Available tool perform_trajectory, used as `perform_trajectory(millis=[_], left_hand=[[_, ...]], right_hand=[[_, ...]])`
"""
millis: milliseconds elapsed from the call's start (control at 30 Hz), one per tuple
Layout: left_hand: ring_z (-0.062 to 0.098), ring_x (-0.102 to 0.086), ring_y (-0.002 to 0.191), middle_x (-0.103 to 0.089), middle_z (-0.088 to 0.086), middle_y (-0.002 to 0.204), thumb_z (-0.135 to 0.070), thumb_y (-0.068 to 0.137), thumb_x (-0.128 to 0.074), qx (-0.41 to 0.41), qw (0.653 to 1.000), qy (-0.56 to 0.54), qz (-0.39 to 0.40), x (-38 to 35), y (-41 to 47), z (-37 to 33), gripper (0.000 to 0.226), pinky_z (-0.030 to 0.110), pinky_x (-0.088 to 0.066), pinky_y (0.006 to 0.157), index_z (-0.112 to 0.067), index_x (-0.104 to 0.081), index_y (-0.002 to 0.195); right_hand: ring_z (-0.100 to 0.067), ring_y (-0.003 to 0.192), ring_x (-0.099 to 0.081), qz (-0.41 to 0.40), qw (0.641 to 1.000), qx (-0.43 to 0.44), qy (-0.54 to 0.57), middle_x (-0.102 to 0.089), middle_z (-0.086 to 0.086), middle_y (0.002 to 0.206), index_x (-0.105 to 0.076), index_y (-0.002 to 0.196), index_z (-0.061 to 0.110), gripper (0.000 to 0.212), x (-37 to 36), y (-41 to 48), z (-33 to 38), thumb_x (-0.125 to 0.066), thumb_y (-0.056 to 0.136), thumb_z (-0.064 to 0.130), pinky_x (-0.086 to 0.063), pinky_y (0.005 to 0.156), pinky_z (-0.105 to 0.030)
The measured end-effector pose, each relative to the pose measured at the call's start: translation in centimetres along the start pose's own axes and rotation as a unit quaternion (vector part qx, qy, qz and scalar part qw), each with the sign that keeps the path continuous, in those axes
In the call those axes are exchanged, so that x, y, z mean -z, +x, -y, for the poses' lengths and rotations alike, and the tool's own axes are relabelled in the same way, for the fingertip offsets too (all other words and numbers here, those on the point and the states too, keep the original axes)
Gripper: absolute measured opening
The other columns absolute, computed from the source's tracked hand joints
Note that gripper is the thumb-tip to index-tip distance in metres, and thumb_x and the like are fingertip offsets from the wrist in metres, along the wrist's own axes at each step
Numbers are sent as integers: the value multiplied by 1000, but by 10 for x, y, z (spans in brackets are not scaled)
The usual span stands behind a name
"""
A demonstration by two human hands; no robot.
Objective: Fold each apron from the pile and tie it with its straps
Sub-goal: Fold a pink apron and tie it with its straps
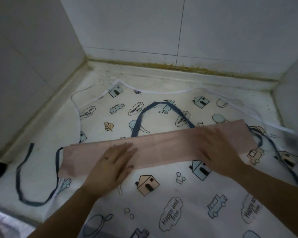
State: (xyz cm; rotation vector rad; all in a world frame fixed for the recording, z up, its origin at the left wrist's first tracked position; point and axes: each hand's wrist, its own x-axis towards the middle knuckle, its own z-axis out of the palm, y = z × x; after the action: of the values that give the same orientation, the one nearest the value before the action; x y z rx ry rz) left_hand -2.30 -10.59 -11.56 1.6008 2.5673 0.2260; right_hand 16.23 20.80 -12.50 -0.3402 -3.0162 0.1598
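Tiled kitchen corner, dimly lit, with a pale countertop. Both hands are pressing down flat with straight fingers, holding nothing. The left hand and right hand are lying on a pink apron folded into a long strip. The strip is running left to right just in front of the person, with each end reaching past the nearer hand. A blue neck loop is emerging from the far edge. A blue waist strap is trailing off the left end across the countertop. A printed white apron is lying spread underneath. The right-end strap is running out of frame, and the right hand is blurring.

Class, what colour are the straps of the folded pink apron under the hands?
Dark blue; the straps show best in the head view.
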Motion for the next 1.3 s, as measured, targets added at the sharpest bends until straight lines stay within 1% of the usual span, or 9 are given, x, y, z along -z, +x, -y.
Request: perform_trajectory(millis=[100,233,367,533,700,833,1000,1200,1300], left_hand=[[15,-53,118,-52,2,136,-43,91,-41,-48,997,14,57,-7,5,-11,50,37,-47,99,-23,-48,137],[24,-65,98,-63,8,119,-26,84,-48,-27,998,42,24,-11,22,-15,40,34,-56,79,-14,-65,118],[26,-69,86,-67,9,112,-12,55,-88,7,996,79,49,-8,33,-16,55,31,-58,59,-12,-71,107],[17,-60,101,-53,-2,124,-23,100,-42,67,995,-31,72,19,27,-14,35,30,-51,87,-26,-49,134],[14,-58,93,-63,2,114,-32,102,-37,115,961,-71,243,41,24,23,37,26,-45,83,-29,-48,137],[11,-51,87,-63,-1,103,-45,101,-32,181,950,6,253,38,28,47,37,26,-37,76,-25,-62,112],[12,-55,76,-54,-7,74,-70,89,-20,216,952,105,189,28,17,66,55,26,-41,68,-29,-55,79],[15,-54,73,-51,-7,73,-83,67,-5,241,957,99,132,26,15,67,72,28,-40,63,-27,-48,80],[15,-56,72,-54,-5,71,-83,74,-10,244,949,132,148,29,20,64,70,28,-43,68,-25,-49,73]], right_hand=[[-18,124,-43,37,989,140,31,-53,-5,135,-55,129,10,56,-8,-7,25,-45,77,27,-33,107,-35],[-18,102,-62,35,989,146,-3,-67,-2,115,-68,111,11,56,-17,14,31,-74,55,7,-55,86,-34],[-22,85,-68,7,992,127,-4,-70,-4,101,-72,97,10,63,-11,26,31,-80,38,-13,-58,68,-27],[-18,93,-60,223,975,-3,-13,-61,-2,108,-61,113,12,25,15,39,31,-47,92,7,-49,76,-21],[-10,54,-39,415,907,-60,39,-44,3,63,-42,63,16,33,39,55,19,-39,96,17,-29,51,-18],[-18,78,-53,407,908,-99,-9,-63,-10,97,-55,79,10,26,30,63,16,-36,96,15,-42,70,-25],[-21,104,-59,334,923,-111,-154,-61,-7,117,-54,120,8,28,22,46,39,-40,96,12,-43,86,-30],[-24,64,-53,39,988,-70,-130,-62,-4,68,-59,76,12,16,-5,4,25,-47,81,21,-47,66,-37],[-22,61,-46,-52,992,-62,-94,-55,-2,62,-55,69,16,45,-24,-7,15,-24,98,30,-39,66,-37]])
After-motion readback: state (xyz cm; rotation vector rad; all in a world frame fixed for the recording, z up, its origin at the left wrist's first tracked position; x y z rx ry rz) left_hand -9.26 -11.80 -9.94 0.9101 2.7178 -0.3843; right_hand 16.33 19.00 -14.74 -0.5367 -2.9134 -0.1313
